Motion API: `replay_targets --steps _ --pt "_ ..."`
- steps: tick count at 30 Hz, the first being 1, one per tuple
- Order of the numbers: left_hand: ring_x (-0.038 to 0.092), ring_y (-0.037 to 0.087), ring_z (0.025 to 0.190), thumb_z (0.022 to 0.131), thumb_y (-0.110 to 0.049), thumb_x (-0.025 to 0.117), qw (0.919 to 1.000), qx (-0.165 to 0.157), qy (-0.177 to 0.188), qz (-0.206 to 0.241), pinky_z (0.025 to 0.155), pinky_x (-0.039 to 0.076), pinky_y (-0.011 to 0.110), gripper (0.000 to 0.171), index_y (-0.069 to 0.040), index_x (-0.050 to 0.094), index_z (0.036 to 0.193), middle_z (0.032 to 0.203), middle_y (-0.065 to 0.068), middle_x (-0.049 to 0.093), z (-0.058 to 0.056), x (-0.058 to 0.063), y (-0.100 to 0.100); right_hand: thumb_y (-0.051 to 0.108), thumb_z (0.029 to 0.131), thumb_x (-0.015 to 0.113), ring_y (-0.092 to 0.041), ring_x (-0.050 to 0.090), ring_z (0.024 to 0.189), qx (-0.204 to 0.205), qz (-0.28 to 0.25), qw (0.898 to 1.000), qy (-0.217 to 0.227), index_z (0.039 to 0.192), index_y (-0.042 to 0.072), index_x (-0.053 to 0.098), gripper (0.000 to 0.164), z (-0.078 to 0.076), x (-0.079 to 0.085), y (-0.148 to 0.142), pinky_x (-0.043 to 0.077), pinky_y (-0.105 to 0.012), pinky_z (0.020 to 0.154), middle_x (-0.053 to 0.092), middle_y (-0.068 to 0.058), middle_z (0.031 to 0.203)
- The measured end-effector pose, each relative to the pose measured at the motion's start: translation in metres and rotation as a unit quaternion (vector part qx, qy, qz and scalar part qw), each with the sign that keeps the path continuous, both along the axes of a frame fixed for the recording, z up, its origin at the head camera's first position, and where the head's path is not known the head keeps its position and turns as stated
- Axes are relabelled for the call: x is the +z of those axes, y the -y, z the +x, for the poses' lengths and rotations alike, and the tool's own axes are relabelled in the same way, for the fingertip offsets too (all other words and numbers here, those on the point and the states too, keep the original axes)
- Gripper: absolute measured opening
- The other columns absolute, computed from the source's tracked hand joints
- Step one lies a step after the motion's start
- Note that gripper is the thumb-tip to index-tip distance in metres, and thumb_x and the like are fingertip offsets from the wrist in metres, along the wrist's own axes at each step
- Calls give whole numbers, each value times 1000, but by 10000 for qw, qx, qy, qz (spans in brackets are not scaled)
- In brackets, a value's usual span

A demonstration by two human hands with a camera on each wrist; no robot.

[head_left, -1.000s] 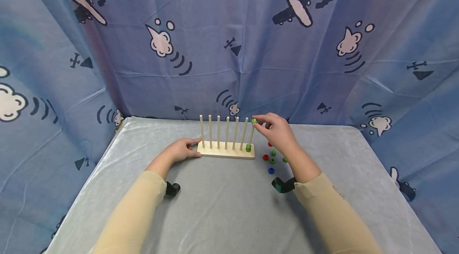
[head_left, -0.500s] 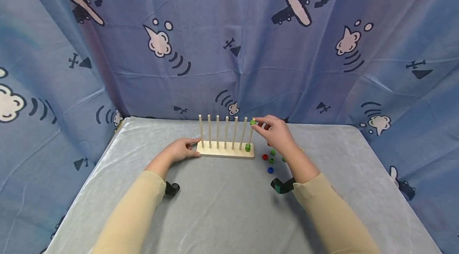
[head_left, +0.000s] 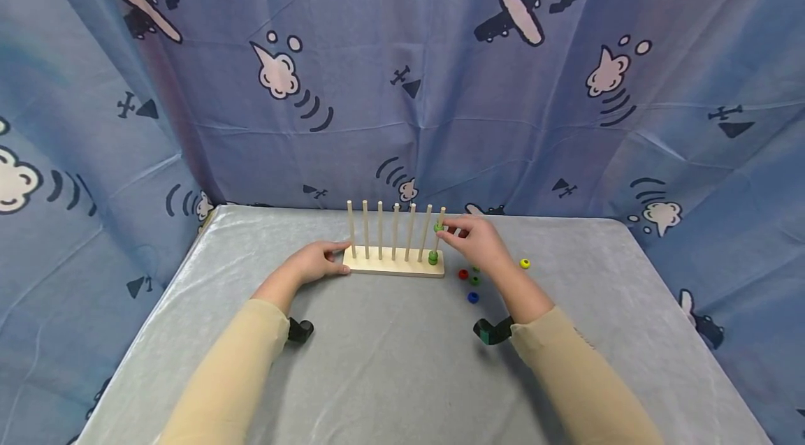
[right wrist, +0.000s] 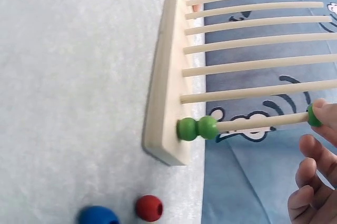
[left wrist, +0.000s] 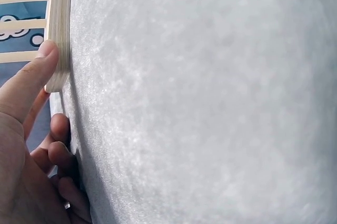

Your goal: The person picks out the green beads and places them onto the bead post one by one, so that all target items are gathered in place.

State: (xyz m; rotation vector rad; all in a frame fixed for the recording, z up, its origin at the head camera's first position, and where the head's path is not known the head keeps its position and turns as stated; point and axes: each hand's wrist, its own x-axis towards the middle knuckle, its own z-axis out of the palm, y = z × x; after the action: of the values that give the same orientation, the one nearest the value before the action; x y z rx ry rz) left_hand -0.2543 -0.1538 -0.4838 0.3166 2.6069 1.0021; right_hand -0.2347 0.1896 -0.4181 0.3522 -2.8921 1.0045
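A wooden peg stand (head_left: 390,265) with a row of upright pegs sits toward the back of the table. My left hand (head_left: 309,261) grips its left end, the thumb on the front face of the base and the fingers behind. At the other end, my right hand (head_left: 479,244) pinches a green bead (right wrist: 314,116) that is threaded on the rightmost peg (right wrist: 258,124), some way below the tip. Two green beads (right wrist: 197,128) are stacked at the foot of that same peg. The other pegs carry no beads.
Right of the stand, a red bead (head_left: 462,274), a green bead (head_left: 474,281) and a blue bead (head_left: 473,297) lie loose under my right hand. A yellow bead (head_left: 525,264) lies beyond my right wrist. A patterned blue curtain (head_left: 352,117) hangs behind the table.
My right hand has come down, sliding the green bead from the tip of the rightmost peg to lower on it. The yellow bead has come into view. My left hand keeps its hold.
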Motion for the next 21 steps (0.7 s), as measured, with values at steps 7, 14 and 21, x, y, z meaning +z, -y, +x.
replay_targets --steps 7,14,21 --pt "43 17 72 84 -34 80 10000 21 14 -4 67 35 32 67 -23 54 145 82 3 50 0 0 0 29 93 71 -21 56 82 53 102 9996 275 120 9 73 34 -1 -15 0 47 -33 63 67 -5 101" --pt "43 17 72 84 -34 80 10000 38 20 -34 67 35 32 68 -24 53 145 82 3 50 0 0 0 31 94 71 -21 57 85 129 233 9978 604 121 10 73 34 -7 -29 -1 48 -32 64 66 -5 102" --pt "42 16 70 85 -33 80 10000 23 -2 -13 66 36 31 67 -21 53 146 80 2 49 -2 -3 0 32 93 71 -20 58 83 250 418 9964 697 121 12 73 35 -9 -40 -3 48 -33 67 67 -3 101"
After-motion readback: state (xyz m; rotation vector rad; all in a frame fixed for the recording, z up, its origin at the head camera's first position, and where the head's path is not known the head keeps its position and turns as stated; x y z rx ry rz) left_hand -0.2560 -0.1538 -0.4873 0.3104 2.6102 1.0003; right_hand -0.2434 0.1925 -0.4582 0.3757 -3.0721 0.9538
